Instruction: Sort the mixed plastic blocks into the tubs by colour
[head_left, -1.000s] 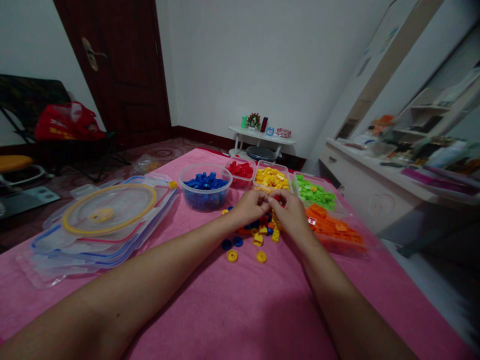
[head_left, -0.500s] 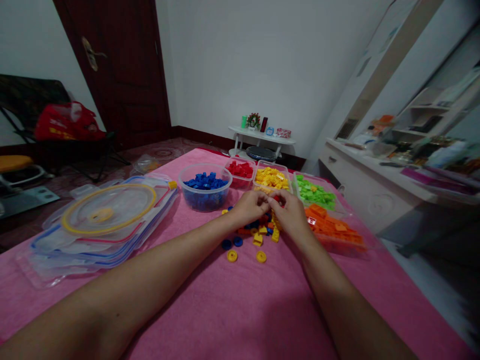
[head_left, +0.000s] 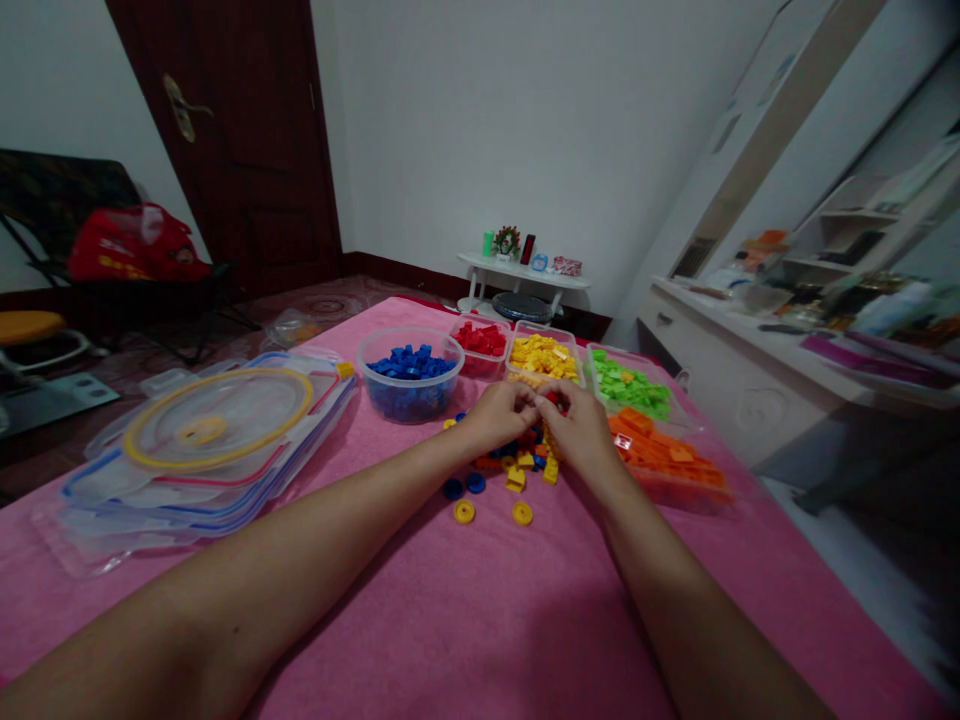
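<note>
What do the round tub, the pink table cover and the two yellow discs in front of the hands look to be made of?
Round tub: probably clear, smooth plastic; the blue bricks show through its wall.
Pink table cover: matte fabric, perhaps plush, judging by its soft, mottled surface.
Yellow discs: likely opaque moulded plastic, given their even colour and ringed shape.

The left hand [head_left: 496, 412] and right hand [head_left: 583, 425] meet before me above a heap of mixed bricks [head_left: 526, 461] on the pink table [head_left: 480, 620], fingertips close together. A bit of red [head_left: 553, 397] shows between them; I can't make out its shape from here. Toward the far edge I see a blue-filled bowl [head_left: 409, 405], a red-filled tub [head_left: 480, 366] and a yellow-filled tub [head_left: 529, 328]. A green-filled tub [head_left: 592, 375] and an orange-filled tub [head_left: 675, 490] line the right edge; stacked lids [head_left: 255, 425] lie along the left.
</note>
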